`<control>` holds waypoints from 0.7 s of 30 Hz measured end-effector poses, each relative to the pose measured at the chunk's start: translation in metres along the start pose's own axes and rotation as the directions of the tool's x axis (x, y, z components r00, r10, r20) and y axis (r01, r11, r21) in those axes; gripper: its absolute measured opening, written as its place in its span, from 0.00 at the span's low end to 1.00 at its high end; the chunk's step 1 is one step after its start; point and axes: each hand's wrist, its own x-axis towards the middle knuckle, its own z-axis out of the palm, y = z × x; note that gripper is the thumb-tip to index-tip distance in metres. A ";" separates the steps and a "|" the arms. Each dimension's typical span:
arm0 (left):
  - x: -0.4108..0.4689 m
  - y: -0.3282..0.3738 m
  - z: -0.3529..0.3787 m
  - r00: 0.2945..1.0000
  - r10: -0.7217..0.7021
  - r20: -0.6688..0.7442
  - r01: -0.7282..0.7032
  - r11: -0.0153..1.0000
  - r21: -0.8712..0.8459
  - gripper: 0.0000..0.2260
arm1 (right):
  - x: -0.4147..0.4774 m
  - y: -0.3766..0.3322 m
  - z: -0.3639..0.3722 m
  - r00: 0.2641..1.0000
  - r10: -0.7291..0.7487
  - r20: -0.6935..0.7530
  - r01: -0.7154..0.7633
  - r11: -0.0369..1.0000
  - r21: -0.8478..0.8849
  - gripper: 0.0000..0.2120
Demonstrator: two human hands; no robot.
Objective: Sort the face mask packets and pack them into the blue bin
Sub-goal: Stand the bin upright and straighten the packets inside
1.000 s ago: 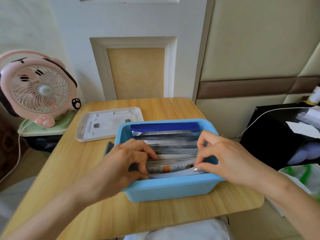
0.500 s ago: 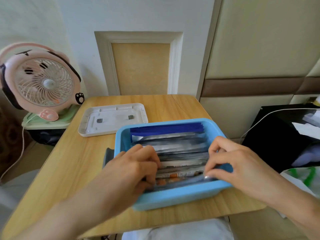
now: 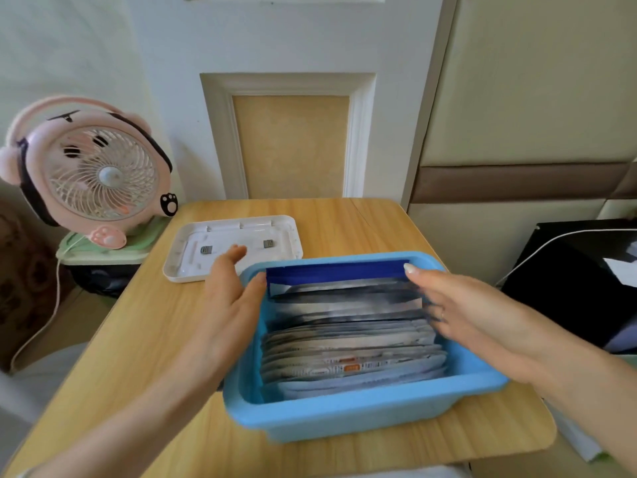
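Note:
The blue bin point(image 3: 362, 414) stands on the wooden table point(image 3: 144, 339), filled with several face mask packets point(image 3: 348, 346) set on edge in a row, silver and white ones in front and a dark blue packet point(image 3: 336, 273) at the back. My left hand point(image 3: 229, 298) is stretched flat along the bin's left wall, fingers straight, thumb at the left end of the back packets. My right hand point(image 3: 462, 312) reaches over the right side, fingers extended, fingertips touching the right ends of the back packets. Neither hand holds a packet.
A white plastic lid point(image 3: 262, 238) lies behind the bin on the table. A pink desk fan point(image 3: 89, 174) stands on a green stand at the left, with a cord hanging down. A black bag point(image 3: 579, 274) sits to the right, off the table.
Both hands have let go of the front packets and moved back toward the far end of the bin, fingers now straightened. The view has tilted and come closer.

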 end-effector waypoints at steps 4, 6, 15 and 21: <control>0.007 -0.015 0.005 0.998 -0.052 -0.021 0.051 0.998 -0.033 0.18 | 0.015 0.005 0.002 0.995 0.097 0.012 -0.097 0.992 0.085 0.19; 0.006 -0.017 0.004 0.999 -0.036 -0.034 0.035 0.999 -0.031 0.17 | 0.018 0.006 0.004 0.992 0.124 0.023 -0.126 0.984 0.122 0.18; 0.004 -0.023 0.006 0.996 0.072 -0.056 -0.072 0.997 -0.005 0.18 | 0.014 -0.005 0.015 0.994 0.102 0.042 -0.099 0.993 -0.067 0.14; -0.015 -0.029 0.003 0.973 0.206 -0.103 -0.216 0.971 -0.103 0.17 | -0.007 -0.016 -0.012 0.679 -0.694 -0.240 0.241 0.519 -0.820 0.18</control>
